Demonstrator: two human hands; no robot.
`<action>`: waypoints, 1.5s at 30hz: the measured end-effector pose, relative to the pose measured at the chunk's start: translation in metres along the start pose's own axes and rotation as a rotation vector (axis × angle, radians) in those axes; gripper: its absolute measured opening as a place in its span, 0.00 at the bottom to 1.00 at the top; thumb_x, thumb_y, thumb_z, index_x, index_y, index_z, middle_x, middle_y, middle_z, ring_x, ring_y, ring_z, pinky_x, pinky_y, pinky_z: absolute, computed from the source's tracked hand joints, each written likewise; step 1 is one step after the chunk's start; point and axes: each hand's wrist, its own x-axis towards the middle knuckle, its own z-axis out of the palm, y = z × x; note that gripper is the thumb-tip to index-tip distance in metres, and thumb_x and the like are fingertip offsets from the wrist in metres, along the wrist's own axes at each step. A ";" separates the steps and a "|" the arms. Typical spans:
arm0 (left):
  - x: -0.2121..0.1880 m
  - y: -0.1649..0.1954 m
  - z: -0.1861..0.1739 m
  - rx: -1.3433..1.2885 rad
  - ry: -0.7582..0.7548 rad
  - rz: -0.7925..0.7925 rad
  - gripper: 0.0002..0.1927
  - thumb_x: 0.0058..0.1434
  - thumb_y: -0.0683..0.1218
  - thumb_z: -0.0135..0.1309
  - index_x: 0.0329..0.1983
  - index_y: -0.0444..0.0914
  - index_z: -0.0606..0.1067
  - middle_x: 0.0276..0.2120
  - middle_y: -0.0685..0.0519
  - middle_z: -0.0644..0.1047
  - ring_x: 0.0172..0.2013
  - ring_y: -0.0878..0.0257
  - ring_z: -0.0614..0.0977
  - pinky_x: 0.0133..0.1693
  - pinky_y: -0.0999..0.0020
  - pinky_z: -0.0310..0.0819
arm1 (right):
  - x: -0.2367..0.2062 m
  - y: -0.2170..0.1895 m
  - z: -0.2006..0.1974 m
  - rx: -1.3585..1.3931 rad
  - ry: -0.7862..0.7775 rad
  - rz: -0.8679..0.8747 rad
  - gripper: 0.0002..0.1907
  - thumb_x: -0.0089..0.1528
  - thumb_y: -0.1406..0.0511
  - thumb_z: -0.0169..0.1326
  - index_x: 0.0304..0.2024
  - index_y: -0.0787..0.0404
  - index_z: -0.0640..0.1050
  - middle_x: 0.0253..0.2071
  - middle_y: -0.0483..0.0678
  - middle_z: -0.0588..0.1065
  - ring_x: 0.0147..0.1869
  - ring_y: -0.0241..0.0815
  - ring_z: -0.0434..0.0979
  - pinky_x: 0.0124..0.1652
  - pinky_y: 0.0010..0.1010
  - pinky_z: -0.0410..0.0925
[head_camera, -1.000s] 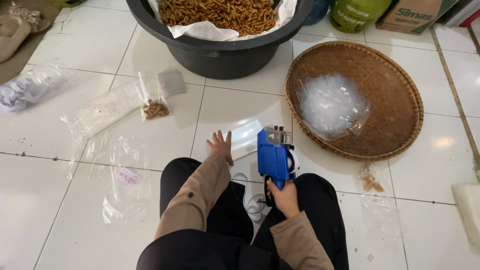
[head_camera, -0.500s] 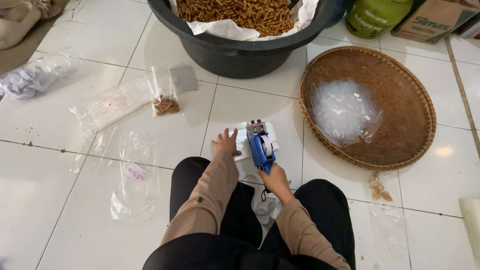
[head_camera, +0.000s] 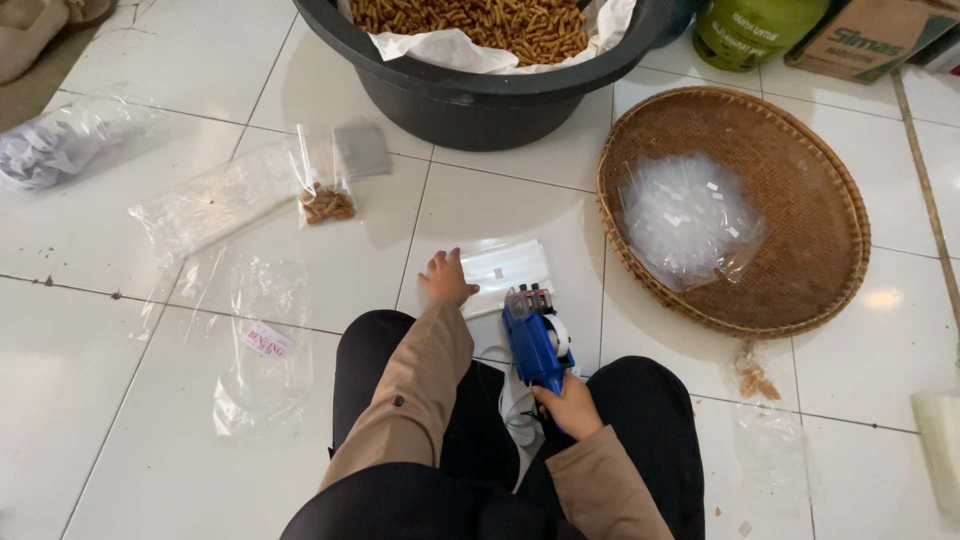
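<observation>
At lower centre of the frame our right hand (head_camera: 572, 405) closes its fingers around the blue label gun (head_camera: 534, 342), while our left hand (head_camera: 446, 281), fingers spread flat and gripping nothing, presses the clear plastic bag (head_camera: 505, 272) on the white tile floor (head_camera: 90, 400).

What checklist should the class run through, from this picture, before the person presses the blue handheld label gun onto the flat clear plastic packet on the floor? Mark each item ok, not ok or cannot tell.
1. Right hand grips the blue handheld label gun: ok.
2. Left hand rests on the flat clear plastic packet, holding it down: ok.
3. Gun's front end lies over the packet's near edge: ok.
4. Gun already touches the packet: cannot tell.
5. Label roll loaded in the gun: cannot tell.
6. Round woven bamboo tray, holding clear bags, lies within reach on the right: ok.
</observation>
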 end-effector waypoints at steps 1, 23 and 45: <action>0.002 -0.002 0.001 -0.026 0.066 0.010 0.43 0.48 0.56 0.73 0.66 0.49 0.66 0.66 0.52 0.65 0.66 0.52 0.66 0.61 0.41 0.61 | -0.002 0.004 -0.002 0.127 -0.011 -0.006 0.13 0.58 0.67 0.61 0.42 0.68 0.76 0.26 0.52 0.78 0.26 0.41 0.79 0.28 0.33 0.72; 0.004 0.083 -0.004 -1.308 0.380 0.012 0.14 0.71 0.47 0.50 0.41 0.29 0.74 0.30 0.45 0.81 0.26 0.63 0.83 0.24 0.67 0.79 | 0.010 -0.027 -0.015 0.669 0.534 -0.322 0.12 0.63 0.70 0.58 0.46 0.72 0.74 0.36 0.53 0.79 0.36 0.41 0.82 0.37 0.31 0.75; -0.002 0.083 -0.001 -0.153 -0.124 0.457 0.42 0.58 0.59 0.62 0.71 0.39 0.61 0.64 0.38 0.66 0.61 0.42 0.72 0.58 0.45 0.69 | -0.021 -0.055 -0.028 0.651 0.511 -0.394 0.11 0.64 0.72 0.56 0.46 0.74 0.75 0.37 0.53 0.80 0.38 0.42 0.83 0.39 0.32 0.76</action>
